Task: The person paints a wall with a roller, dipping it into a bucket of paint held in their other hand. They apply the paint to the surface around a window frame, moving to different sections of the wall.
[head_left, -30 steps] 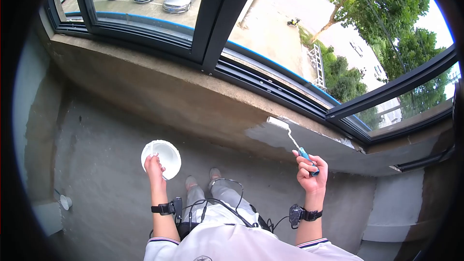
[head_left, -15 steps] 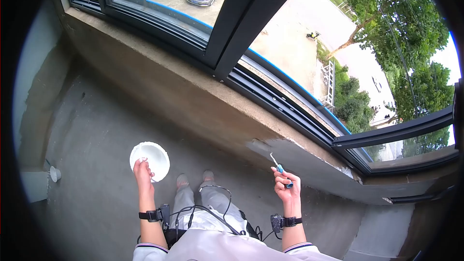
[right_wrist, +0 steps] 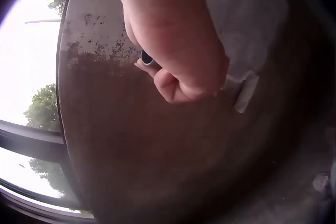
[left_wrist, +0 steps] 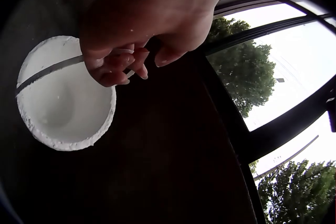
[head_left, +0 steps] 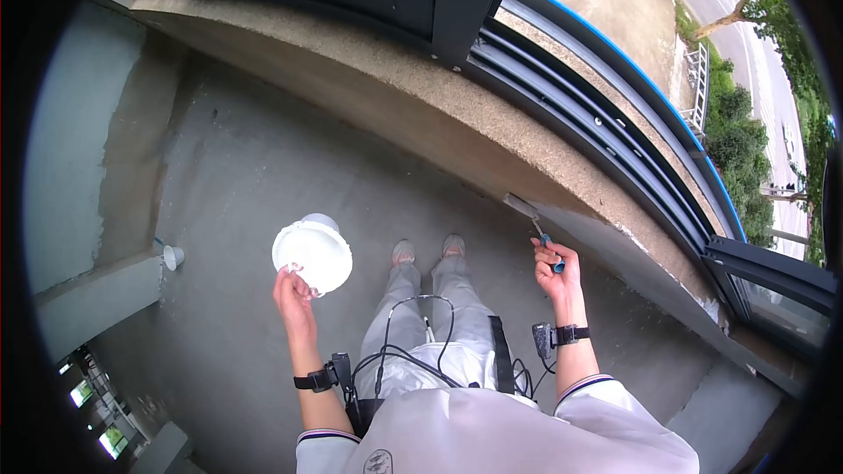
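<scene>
A white bucket (head_left: 349,254) with a rough, paint-crusted rim hangs from my left hand (head_left: 294,298). In the left wrist view, the curled fingers hold its thin handle (left_wrist: 50,70), and the white inside of the bucket shows. My right hand (head_left: 560,274) grips a small paint roller by its blue handle (head_left: 546,240). The white roller sleeve (head_left: 521,204) is at the low wall below the window sill, at the edge of a lighter grey patch (head_left: 575,226). In the right wrist view the hand hides most of the handle, while the sleeve (right_wrist: 247,92) shows beyond the fingers.
A rough concrete sill (head_left: 457,110) runs beneath dark window frames (head_left: 606,118). My feet (head_left: 428,250) stand on the grey floor (head_left: 255,167) near the low wall. A small white container (head_left: 174,256) stands at the left by a low ledge. Cables (head_left: 395,351) loop across my lap.
The head view has tilted down and swung round. The roller has moved down the wall from near the sill. Both hands keep hold of the bucket and roller.
</scene>
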Action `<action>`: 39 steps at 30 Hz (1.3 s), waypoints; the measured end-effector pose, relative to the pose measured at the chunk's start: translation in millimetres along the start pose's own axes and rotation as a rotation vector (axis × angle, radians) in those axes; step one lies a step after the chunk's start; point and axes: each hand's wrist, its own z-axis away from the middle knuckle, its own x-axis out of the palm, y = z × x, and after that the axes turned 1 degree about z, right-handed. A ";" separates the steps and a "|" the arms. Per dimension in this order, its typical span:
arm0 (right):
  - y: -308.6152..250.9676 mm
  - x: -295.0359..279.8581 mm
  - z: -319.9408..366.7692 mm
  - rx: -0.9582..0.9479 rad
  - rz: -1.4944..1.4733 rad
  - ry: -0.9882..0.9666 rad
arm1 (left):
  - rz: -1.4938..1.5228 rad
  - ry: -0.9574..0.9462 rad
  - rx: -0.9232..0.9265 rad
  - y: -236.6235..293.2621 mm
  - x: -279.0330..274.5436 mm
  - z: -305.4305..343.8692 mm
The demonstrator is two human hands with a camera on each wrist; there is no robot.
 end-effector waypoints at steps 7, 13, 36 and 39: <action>-17.4 -17.9 -36.5 0.066 -0.021 0.032 | -0.085 -0.032 0.048 21.4 14.3 18.5; -11.8 -13.7 -25.0 0.023 -0.048 -0.008 | -0.105 -0.142 0.045 37.2 26.2 34.3; 77.3 57.8 254.8 -0.305 0.004 -0.334 | -0.111 -0.502 0.022 80.5 40.9 52.3; 76.3 55.9 260.7 -0.291 -0.055 -0.373 | -0.143 -0.475 0.022 78.9 42.7 55.5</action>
